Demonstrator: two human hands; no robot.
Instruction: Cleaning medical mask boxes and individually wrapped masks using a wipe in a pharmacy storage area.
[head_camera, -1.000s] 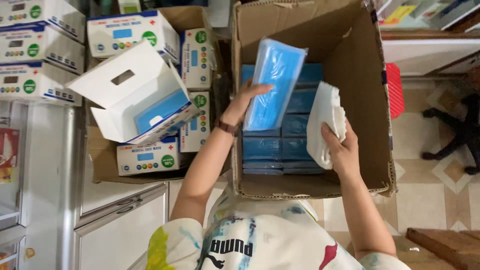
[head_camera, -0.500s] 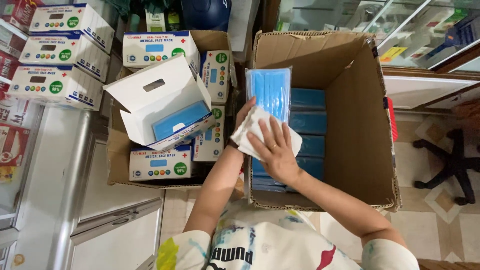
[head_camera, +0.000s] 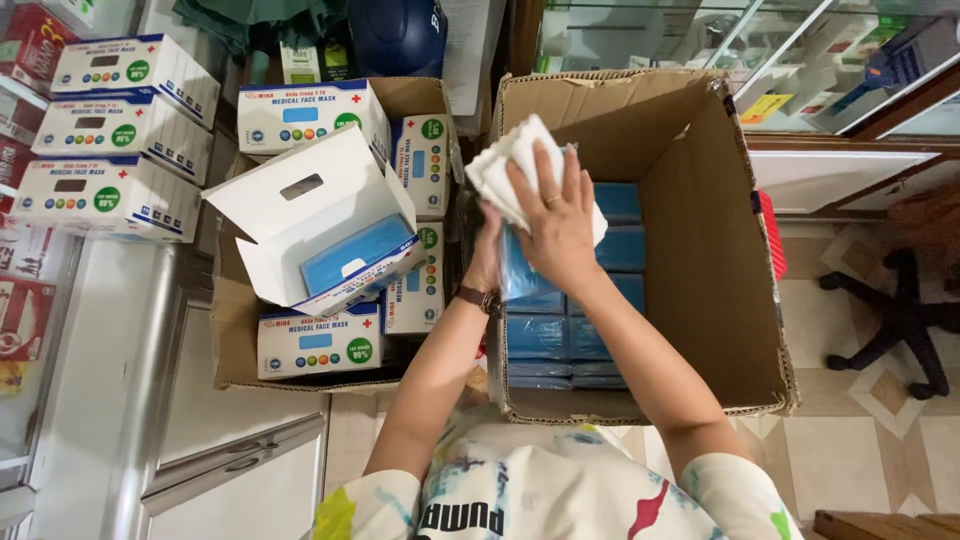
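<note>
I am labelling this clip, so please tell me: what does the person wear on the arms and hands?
Both arms are bare below short, white sleeves with colourful patches. The left hand has a dark wristwatch at its wrist. The right hand wears a thin ring. No gloves.
</note>
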